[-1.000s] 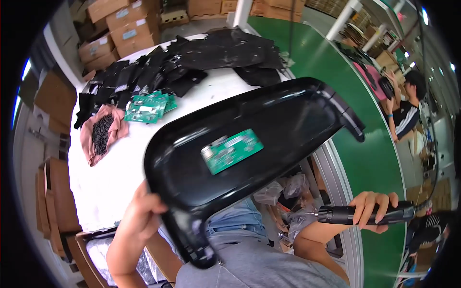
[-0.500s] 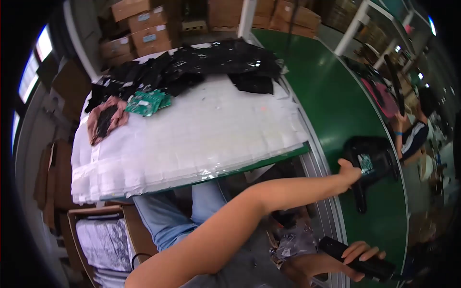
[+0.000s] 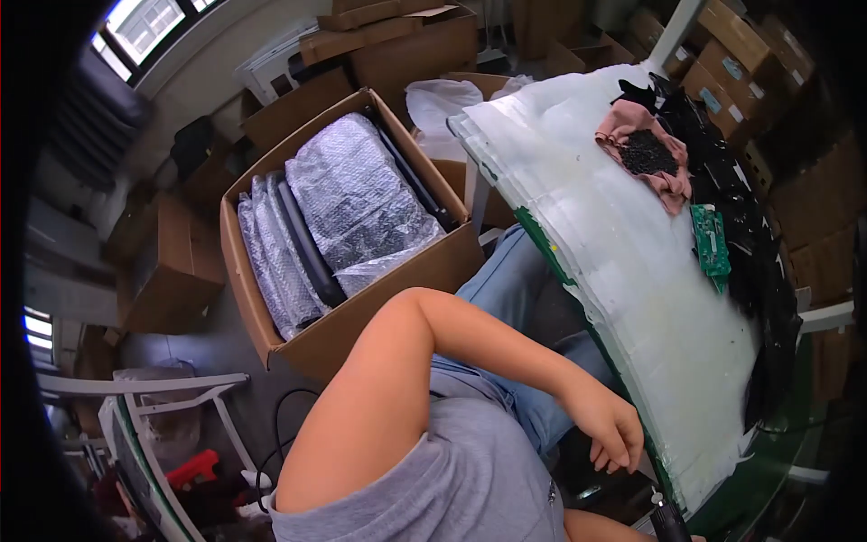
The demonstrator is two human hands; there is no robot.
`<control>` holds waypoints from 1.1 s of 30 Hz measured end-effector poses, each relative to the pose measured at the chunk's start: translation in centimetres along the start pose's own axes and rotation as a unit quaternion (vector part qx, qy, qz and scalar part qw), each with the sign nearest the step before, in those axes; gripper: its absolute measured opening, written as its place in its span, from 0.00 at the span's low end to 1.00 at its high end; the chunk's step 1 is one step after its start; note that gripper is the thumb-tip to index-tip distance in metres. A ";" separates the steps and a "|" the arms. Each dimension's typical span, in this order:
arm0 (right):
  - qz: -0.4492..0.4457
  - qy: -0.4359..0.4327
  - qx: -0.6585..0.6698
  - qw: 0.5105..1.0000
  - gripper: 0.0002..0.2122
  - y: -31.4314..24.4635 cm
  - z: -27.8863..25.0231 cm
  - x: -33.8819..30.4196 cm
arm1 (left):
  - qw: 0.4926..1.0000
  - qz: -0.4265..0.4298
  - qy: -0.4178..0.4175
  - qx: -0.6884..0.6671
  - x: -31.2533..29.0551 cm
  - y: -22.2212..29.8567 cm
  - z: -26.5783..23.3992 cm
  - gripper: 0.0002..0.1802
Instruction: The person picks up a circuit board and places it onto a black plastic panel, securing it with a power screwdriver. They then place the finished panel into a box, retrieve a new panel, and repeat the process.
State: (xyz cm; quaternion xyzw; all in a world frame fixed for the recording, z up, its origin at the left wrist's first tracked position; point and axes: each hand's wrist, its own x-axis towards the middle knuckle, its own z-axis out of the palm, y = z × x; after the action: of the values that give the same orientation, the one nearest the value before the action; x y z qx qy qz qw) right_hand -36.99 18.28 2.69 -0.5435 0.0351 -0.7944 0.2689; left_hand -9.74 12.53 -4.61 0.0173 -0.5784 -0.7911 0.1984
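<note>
My left hand (image 3: 610,429) hangs at the near edge of the white-covered table (image 3: 623,289), fingers loosely bent and partly apart, with nothing seen in it. At the lower edge, a black electric screwdriver (image 3: 668,520) points its metal bit upward. My right hand (image 3: 696,538) is around it, mostly cut off by the picture's edge. On the table lies a pink cloth (image 3: 670,185) with a heap of small black pieces (image 3: 648,152), probably screws. Green circuit boards (image 3: 711,242) lie beside it, next to black plastic sheeting (image 3: 727,181).
Left of my legs stands an open cardboard box (image 3: 379,339) holding bubble-wrapped packages (image 3: 357,194) and dark flat panels. More cartons (image 3: 172,262) stand around it. A white metal frame (image 3: 190,388) is at lower left, with a red object (image 3: 194,470) near it.
My view has swung left, from the green bench to the cardboard box. My left hand has left the black stand-like part and come back beside the table. The screwdriver stays with my right hand.
</note>
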 end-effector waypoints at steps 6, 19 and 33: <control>0.141 0.030 0.101 0.984 0.20 15.0 10.0 0.9 | 0.667 0.044 0.743 0.042 -24.8 -5.2 -4.8 0.12; 0.330 -0.011 0.117 0.936 0.20 25.5 18.8 -1.9 | 0.104 -0.144 0.952 -0.251 -51.5 -22.9 -31.3 0.29; 0.330 -0.015 0.130 0.935 0.19 25.0 17.5 -2.1 | 0.334 -0.377 0.861 -0.075 -51.8 -11.5 -29.0 0.25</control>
State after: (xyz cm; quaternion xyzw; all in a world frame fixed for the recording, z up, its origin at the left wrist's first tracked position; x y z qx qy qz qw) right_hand -11.29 2.11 -0.65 -0.4737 0.1046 -0.6505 0.5844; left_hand 42.03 6.34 -35.27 0.8900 0.0435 -0.3670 0.2672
